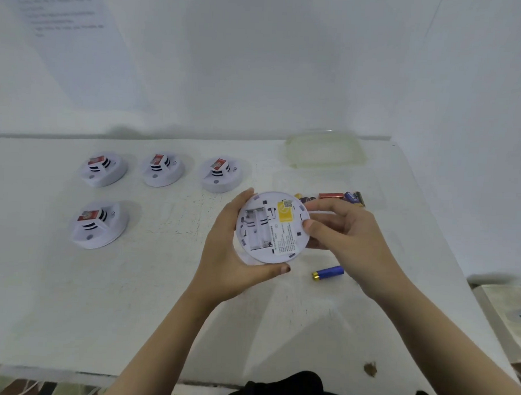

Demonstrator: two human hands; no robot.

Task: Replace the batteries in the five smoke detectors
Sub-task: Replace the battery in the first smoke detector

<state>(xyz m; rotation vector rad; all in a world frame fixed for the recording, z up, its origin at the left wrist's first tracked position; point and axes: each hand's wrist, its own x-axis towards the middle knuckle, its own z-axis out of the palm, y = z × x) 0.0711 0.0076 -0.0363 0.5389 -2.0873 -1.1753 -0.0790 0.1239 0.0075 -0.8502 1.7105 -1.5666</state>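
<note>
My left hand (230, 255) grips a white round smoke detector (271, 227) from its left and lower rim, back side up. Its battery bay looks empty, with a yellow sticker and a printed label beside it. My right hand (341, 230) holds the detector's right edge, thumb on the rim. A blue battery (327, 273) lies on the table just below my right hand. Several batteries (340, 197) lie in a loose pile behind my hands. Several other detectors stand face up on the left, one of them nearest me (98, 224), the rest in a row behind (163, 169).
A clear plastic lid or tray (325, 151) lies at the back right of the white table (129, 296). A paper with writing (66, 24) hangs on the wall at the left. A small brown scrap (370, 368) sits near the table's front edge.
</note>
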